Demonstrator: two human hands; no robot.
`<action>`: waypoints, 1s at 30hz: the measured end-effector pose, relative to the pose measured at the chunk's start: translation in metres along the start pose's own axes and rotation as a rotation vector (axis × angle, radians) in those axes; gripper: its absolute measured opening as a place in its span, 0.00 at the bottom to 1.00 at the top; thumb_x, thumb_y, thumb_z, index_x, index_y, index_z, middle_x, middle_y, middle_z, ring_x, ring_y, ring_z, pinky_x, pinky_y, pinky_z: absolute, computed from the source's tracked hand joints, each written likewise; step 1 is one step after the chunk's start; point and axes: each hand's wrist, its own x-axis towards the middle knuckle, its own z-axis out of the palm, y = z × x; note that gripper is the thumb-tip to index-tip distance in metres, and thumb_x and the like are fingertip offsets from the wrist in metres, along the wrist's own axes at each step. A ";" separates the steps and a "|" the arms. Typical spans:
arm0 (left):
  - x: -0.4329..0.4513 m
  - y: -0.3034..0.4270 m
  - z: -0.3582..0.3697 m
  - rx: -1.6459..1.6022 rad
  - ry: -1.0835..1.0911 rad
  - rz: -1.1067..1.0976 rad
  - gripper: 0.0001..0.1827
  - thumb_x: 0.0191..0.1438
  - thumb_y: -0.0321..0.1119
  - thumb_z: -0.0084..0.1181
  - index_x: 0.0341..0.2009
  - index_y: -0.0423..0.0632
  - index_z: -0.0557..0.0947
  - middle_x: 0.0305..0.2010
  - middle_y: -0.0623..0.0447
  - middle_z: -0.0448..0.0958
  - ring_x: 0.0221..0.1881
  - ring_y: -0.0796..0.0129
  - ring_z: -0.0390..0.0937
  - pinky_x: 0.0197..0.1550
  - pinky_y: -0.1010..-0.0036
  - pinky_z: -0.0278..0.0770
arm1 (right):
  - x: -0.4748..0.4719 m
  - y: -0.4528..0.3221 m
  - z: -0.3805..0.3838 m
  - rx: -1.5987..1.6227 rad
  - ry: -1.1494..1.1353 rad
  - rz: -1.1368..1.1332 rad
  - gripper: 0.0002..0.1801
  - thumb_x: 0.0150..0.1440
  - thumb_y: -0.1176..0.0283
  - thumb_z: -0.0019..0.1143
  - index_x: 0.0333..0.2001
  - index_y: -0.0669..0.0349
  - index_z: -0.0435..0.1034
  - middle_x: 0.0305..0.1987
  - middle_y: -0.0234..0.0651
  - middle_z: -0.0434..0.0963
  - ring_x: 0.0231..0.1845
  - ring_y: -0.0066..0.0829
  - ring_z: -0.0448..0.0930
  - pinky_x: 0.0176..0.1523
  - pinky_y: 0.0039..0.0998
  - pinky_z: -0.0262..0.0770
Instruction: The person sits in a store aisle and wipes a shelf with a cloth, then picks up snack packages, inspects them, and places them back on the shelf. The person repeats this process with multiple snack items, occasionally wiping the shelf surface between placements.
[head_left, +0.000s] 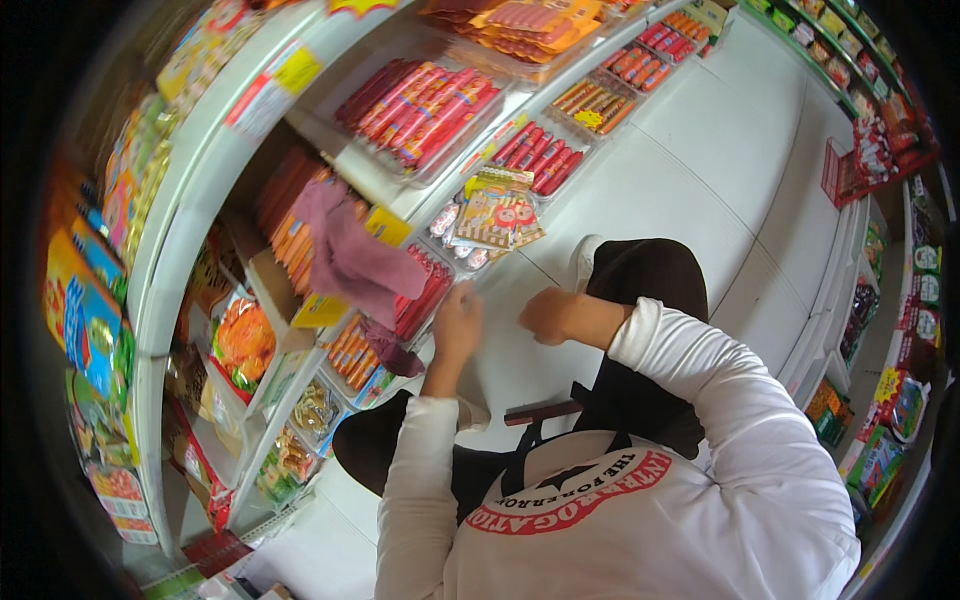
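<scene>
My left hand is raised over the floor close to the lower shelf edge, blurred, its fingers curled; whether it holds something small cannot be told. To its right is my right hand, bent at the wrist and blurred too, apart from the left. A pink cloth drapes over the shelf front and a tub of red-wrapped sausages, left of my left hand. Beyond my hands, several flat printed snack packets lie on a clear plastic tub of white-wrapped sausages.
Shop shelving with packaged food runs along the left. A tub of pink-wrapped sausages stands on the shelf above. On the right are more shelves and a red basket of snacks. White floor tiles lie between.
</scene>
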 end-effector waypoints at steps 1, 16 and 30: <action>0.019 0.003 0.006 0.083 -0.013 -0.011 0.23 0.55 0.39 0.55 0.54 0.43 0.74 0.48 0.39 0.78 0.49 0.44 0.76 0.53 0.57 0.72 | 0.003 0.000 0.005 0.064 0.091 -0.044 0.13 0.52 0.72 0.53 0.42 0.63 0.72 0.36 0.44 0.79 0.41 0.45 0.81 0.45 0.44 0.77; 0.176 -0.012 0.054 0.513 -0.126 -0.308 0.41 0.38 0.49 0.72 0.54 0.40 0.73 0.48 0.34 0.75 0.54 0.46 0.72 0.56 0.58 0.71 | -0.023 0.026 -0.041 0.205 0.268 0.082 0.15 0.52 0.75 0.52 0.46 0.60 0.71 0.43 0.44 0.78 0.47 0.42 0.80 0.48 0.40 0.75; -0.010 0.033 0.000 -1.454 -0.075 -0.466 0.23 0.59 0.24 0.51 0.60 0.48 0.69 0.58 0.48 0.71 0.55 0.66 0.72 0.52 0.69 0.74 | -0.024 0.040 -0.055 0.712 0.571 0.433 0.26 0.55 0.56 0.56 0.48 0.69 0.69 0.43 0.50 0.79 0.46 0.45 0.81 0.46 0.40 0.76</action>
